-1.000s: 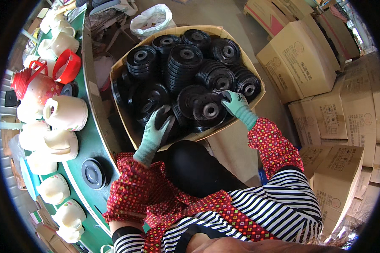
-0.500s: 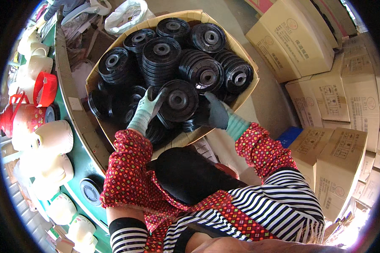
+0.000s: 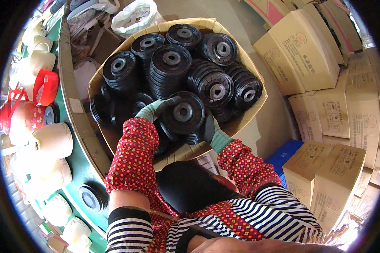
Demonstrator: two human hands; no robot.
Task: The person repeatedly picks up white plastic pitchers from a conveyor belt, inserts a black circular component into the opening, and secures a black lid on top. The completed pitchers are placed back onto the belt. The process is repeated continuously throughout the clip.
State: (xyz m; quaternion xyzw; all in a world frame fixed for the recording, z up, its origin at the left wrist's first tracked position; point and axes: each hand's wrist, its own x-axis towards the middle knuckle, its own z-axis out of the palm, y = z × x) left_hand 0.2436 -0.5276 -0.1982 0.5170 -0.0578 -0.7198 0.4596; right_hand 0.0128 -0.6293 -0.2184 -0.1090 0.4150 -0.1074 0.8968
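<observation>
At our far left, pale jugs (image 3: pixel 53 140) stand in a row along a green table (image 3: pixel 81 170). Among them we see a red flowered jug (image 3: pixel 28 118), with a red band (image 3: pixel 46 87) just beside it. Nearer to us on the same table lies a dark round lid (image 3: pixel 90 198). Past the table's far edge sits a white bag (image 3: pixel 136 17).

In front of us is an open carton (image 3: pixel 254 101) packed with stacks of black discs (image 3: pixel 169 69), some upright, others tipped on their sides. Our left hand (image 3: pixel 157 110), in a green and dark glove, grasps the left rim of one black disc (image 3: pixel 183 112), its fingers laid over the edge. That disc is at the near side of the carton, its hub facing up toward us. Our right hand (image 3: pixel 214 134), gloved alike, rests against the disc's right edge; its fingers are hidden, so we cannot tell whether they are closed on it.

Farther right, a blue thing (image 3: pixel 284 157) lies on the floor near two brown boxes (image 3: pixel 339 181), with more cartons (image 3: pixel 295 59) beyond them.
</observation>
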